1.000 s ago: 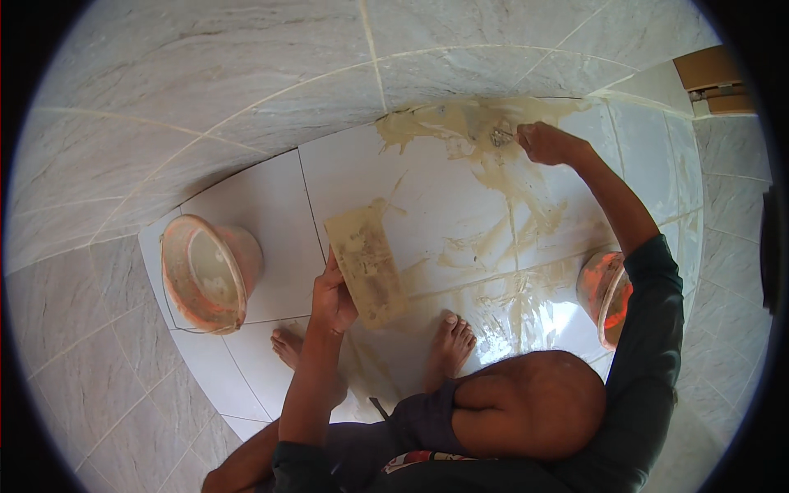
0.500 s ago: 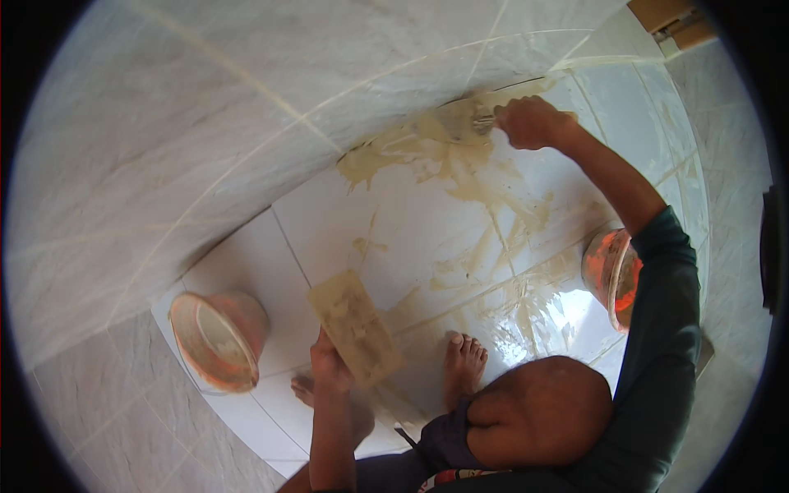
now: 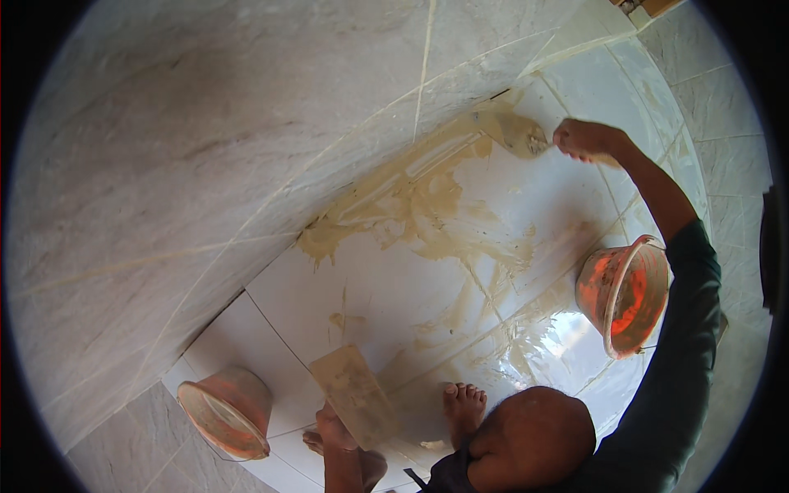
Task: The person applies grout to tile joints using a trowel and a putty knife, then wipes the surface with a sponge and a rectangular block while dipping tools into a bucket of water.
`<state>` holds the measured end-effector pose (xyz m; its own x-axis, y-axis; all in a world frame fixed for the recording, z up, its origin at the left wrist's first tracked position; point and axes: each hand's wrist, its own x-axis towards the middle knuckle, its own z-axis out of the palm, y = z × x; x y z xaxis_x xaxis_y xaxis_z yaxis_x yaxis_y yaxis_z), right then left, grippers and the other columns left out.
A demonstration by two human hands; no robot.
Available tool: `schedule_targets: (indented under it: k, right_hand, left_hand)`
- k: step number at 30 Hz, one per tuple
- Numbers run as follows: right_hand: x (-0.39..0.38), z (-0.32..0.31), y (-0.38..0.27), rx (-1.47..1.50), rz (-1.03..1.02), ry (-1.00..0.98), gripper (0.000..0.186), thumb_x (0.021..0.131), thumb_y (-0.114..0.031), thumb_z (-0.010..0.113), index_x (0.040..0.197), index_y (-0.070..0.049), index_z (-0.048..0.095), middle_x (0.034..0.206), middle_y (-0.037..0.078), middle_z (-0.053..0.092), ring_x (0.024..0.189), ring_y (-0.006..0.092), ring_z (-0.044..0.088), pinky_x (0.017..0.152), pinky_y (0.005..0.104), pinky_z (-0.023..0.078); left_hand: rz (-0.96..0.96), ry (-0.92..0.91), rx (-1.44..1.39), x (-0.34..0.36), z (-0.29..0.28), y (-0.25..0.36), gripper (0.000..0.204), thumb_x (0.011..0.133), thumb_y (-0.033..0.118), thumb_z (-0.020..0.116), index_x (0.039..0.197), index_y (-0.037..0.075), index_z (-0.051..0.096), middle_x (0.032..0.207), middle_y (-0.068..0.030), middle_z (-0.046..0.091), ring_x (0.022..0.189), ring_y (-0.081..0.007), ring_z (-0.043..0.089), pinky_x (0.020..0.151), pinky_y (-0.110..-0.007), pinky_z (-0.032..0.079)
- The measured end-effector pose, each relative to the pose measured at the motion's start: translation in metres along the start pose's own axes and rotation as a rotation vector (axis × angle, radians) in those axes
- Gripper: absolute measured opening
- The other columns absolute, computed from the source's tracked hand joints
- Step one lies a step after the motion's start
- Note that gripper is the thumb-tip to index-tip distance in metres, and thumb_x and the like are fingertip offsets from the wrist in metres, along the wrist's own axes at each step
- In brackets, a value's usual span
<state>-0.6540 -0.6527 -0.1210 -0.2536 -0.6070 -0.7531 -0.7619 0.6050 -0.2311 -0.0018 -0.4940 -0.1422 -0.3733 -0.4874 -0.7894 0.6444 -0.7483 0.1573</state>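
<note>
My right hand is closed on the handle of a small metal trowel, its blade smeared with beige paste on the white floor tiles near the wall. Streaks of beige paste cover the tiles along the wall's foot and over some joints. Low in the view, my left hand grips a rectangular, paste-stained board, partly hidden behind it, close to my bare feet.
A worn pale-orange bucket stands at the lower left, an orange bucket at the right by my forearm. A marbled tile wall borders the white tiles at the upper left. A brown wooden piece shows at the top right.
My right hand has swept the trowel along the wall's foot, lately rightward. The whole view has turned, so the board, left hand and left bucket appear lower and more wall shows.
</note>
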Motion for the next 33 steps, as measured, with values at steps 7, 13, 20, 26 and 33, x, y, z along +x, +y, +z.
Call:
schedule_targets:
  k: [7,13,20,26,33]
  right_hand:
    - [-0.118,0.021,-0.039,0.325,0.079,-0.033,0.034,0.093,-0.035,0.055,0.100,-0.003,0.058,0.074,0.005,0.056,0.060,0.0135,0.054,0.053,0.0317,0.048]
    - [-0.120,0.074,-0.045,1.096,0.034,0.163,0.030,0.096,-0.032,0.054,0.095,-0.001,0.054,0.075,0.004,0.056,0.058,0.0144,0.056,0.051,0.0289,0.050]
    - [-0.019,0.124,-0.095,1.563,-0.148,0.334,0.025,0.096,-0.022,0.051,0.095,0.003,0.050,0.074,0.011,0.055,0.056,0.0220,0.057,0.046,0.0388,0.052]
    - [-0.079,0.189,-0.177,1.418,-0.143,0.207,0.031,0.093,-0.023,0.058,0.093,0.008,0.055,0.072,0.014,0.057,0.051,0.0234,0.057,0.043,0.0408,0.050]
    - [-0.119,0.138,-0.122,0.494,-0.457,0.076,0.036,0.092,-0.028,0.061,0.092,0.009,0.060,0.070,0.009,0.059,0.050,0.0175,0.058,0.045,0.0338,0.048]
  left_hand:
    - [0.023,-0.065,0.253,0.009,0.020,0.005,0.046,0.094,0.021,0.052,0.134,-0.003,0.048,0.125,-0.0173,0.060,0.109,-0.0317,0.062,0.093,-0.045,0.052]
    - [-0.019,-0.153,0.284,0.006,0.051,0.007,0.047,0.096,0.023,0.052,0.139,0.003,0.045,0.128,-0.0149,0.058,0.110,-0.0300,0.061,0.093,-0.044,0.052]
    - [0.008,-0.158,0.227,-0.014,0.044,0.010,0.046,0.097,0.017,0.049,0.140,0.004,0.042,0.129,-0.0142,0.057,0.112,-0.0299,0.060,0.095,-0.045,0.052]
    - [-0.021,-0.163,0.174,-0.021,0.030,0.016,0.048,0.096,0.010,0.046,0.143,0.005,0.038,0.131,-0.0161,0.055,0.113,-0.0315,0.060,0.096,-0.046,0.052]
    - [-0.069,-0.180,0.167,-0.021,0.030,0.013,0.049,0.095,0.008,0.042,0.144,0.007,0.037,0.131,-0.0156,0.055,0.114,-0.0323,0.060,0.096,-0.046,0.052]
